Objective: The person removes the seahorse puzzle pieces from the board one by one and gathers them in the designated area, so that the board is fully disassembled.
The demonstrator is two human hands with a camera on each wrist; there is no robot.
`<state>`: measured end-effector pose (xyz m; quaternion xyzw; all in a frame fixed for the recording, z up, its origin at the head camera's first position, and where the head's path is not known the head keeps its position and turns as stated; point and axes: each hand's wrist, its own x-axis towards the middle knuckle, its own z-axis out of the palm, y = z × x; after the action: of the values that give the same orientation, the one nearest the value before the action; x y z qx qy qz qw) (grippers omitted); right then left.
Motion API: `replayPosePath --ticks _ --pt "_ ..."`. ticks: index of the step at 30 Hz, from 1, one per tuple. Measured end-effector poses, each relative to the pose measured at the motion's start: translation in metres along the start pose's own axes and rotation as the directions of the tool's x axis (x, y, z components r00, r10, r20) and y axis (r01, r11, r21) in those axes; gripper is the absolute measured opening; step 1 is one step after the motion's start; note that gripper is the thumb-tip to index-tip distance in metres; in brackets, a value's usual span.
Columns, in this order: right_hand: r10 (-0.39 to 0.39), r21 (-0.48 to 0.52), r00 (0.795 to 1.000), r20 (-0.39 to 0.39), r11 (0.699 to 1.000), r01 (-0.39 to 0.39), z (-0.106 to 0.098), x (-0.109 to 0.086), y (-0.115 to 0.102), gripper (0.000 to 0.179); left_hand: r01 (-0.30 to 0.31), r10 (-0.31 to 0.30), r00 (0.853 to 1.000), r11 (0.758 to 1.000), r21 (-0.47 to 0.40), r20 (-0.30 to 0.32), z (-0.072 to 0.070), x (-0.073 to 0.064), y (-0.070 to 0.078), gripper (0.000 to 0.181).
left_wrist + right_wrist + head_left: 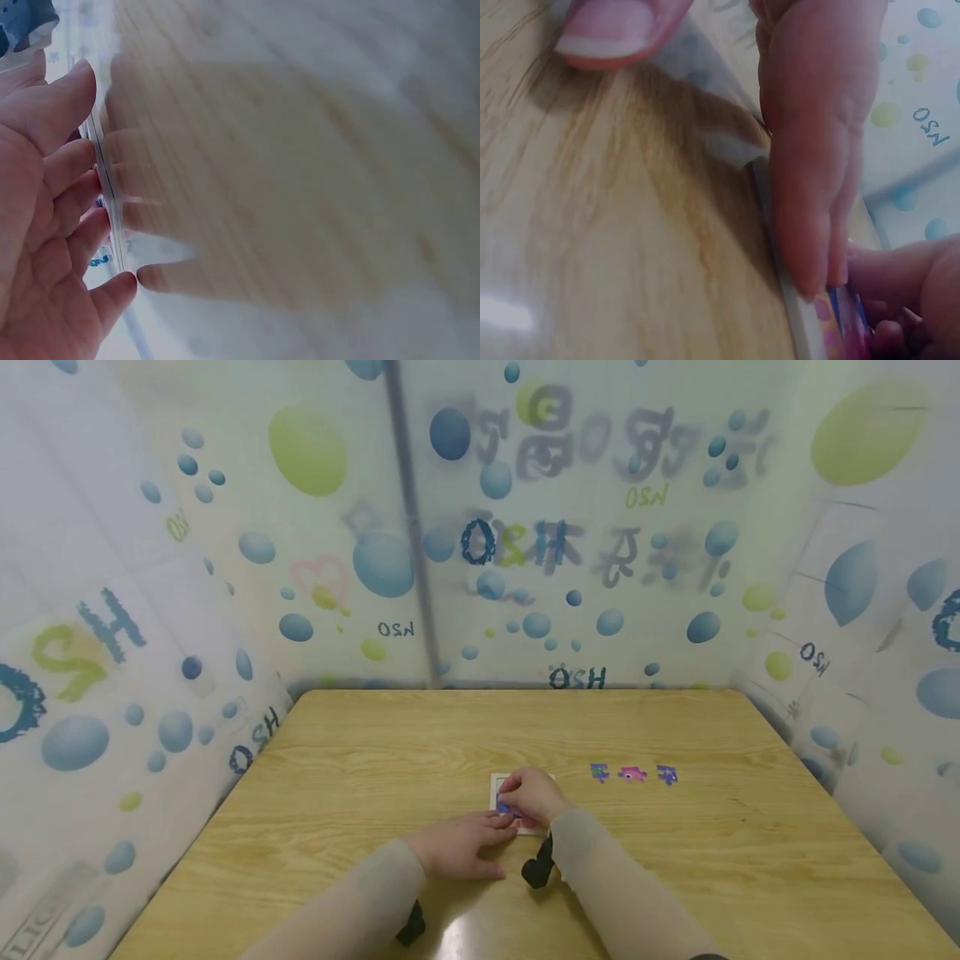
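Note:
A small jigsaw puzzle board (495, 787) with a white frame and a blue and pink picture lies in the middle of the table. My left hand (461, 846) lies palm down at its near side, fingers extended and fingertips on the board's lower edge. In the left wrist view the left hand's (45, 225) fingers are spread a little. Over the board, my right hand (536, 792) pinches a puzzle piece between thumb and curled fingers. The right wrist view shows this purple and pink puzzle piece (847, 322) tilted against the board, mostly hidden by the fingers.
To the right of the board, three loose puzzle pieces lie in a row: a purple and green piece (599, 772), a pink piece (633, 774) and a purple piece (667, 774). The wooden table (375, 743) is bordered by patterned curtain-like walls (525, 485) at the back and sides.

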<state>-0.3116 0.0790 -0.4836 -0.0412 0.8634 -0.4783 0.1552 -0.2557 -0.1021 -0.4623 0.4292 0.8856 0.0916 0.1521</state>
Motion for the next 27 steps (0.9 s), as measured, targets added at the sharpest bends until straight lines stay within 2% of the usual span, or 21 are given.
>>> replayPosePath --ticks 13,18,27 --pt "-0.008 0.019 0.999 0.039 1.000 0.008 -0.0023 -0.0017 -0.0013 0.008 0.014 -0.014 1.000 1.000 -0.025 -0.011 0.0005 0.0019 -0.0005 0.066" --pt "-0.017 0.007 0.999 0.036 1.000 0.017 -0.0030 -0.0013 -0.0020 0.008 0.014 -0.014 1.000 1.000 -0.027 -0.003 -0.0010 0.0016 -0.0005 0.066" --pt "-0.010 0.044 1.000 0.024 0.999 0.009 -0.0015 -0.0005 -0.0014 0.012 0.022 -0.022 1.000 0.999 -0.028 -0.001 -0.0019 0.0007 0.0012 0.064"
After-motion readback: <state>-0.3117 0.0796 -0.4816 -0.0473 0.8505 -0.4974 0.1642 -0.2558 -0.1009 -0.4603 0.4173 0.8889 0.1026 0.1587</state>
